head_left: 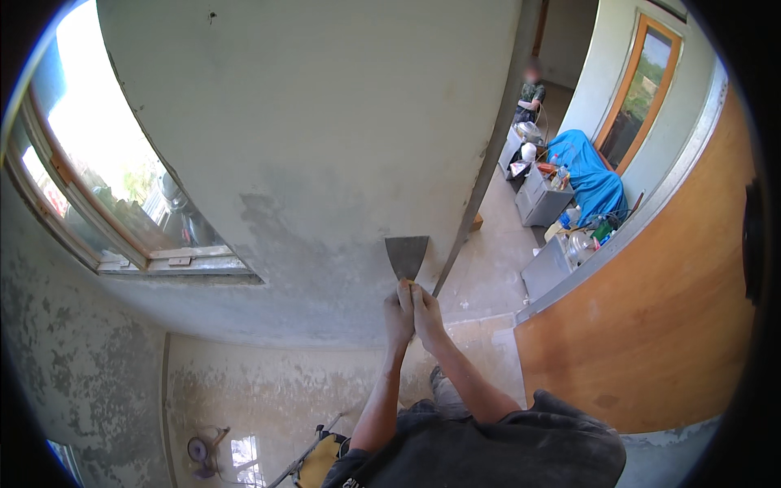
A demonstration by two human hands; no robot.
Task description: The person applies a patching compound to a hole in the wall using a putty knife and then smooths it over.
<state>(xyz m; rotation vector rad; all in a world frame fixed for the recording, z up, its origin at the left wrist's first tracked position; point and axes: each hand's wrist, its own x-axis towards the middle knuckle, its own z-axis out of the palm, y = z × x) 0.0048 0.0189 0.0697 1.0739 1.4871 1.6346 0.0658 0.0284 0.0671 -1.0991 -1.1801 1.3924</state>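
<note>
A wide metal scraper is raised against the pale, patchy plastered wall, its blade upward and close to the wall's right edge beside the doorway. My left hand and my right hand are closed together round its handle, just below the blade. The handle is mostly hidden by my fingers. Whether the blade presses on the wall or is slightly off it is hard to tell.
A window is at left, a wooden door at right. Beyond the doorway are grey cabinets with clutter, a blue sheet and another person. A fan and yellow equipment stand on the floor.
</note>
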